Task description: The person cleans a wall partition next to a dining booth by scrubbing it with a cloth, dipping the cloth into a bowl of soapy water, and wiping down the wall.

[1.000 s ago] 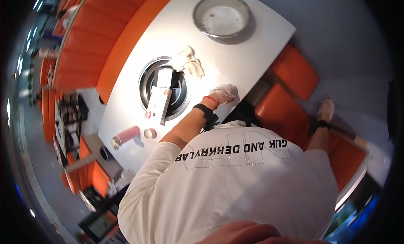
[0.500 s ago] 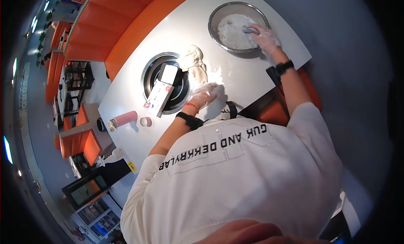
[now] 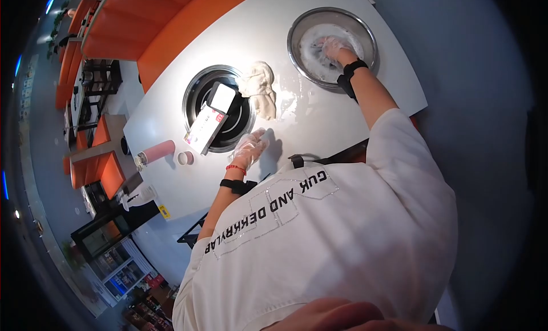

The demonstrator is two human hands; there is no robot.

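My right hand [image 3: 335, 49], in a clear plastic glove, is down in the foamy water of a metal basin [image 3: 374, 48]. A bunched grey cloth [image 3: 320, 45] shows partly at its fingers; suds and the hand hide the rest. My left hand [image 3: 250, 148], also gloved, hovers over the near side of the table with fingers loosely apart and nothing in them. Ahead of it lies a crumpled beige cloth [image 3: 260, 91], beside wet, shiny patches on the tabletop.
A round black cooker [image 3: 245, 122] is set in the white table [image 3: 297, 131], with a white printed box [image 3: 206, 127] across it. A pink bottle [image 3: 158, 151] lies on its side near a small cup [image 3: 185, 158]. An orange bench [image 3: 128, 31] runs along the far side.
My right hand has gone deeper into the basin with the grey cloth, and the suds now swirl around it. My left hand has drawn back toward me, away from the beige cloth.
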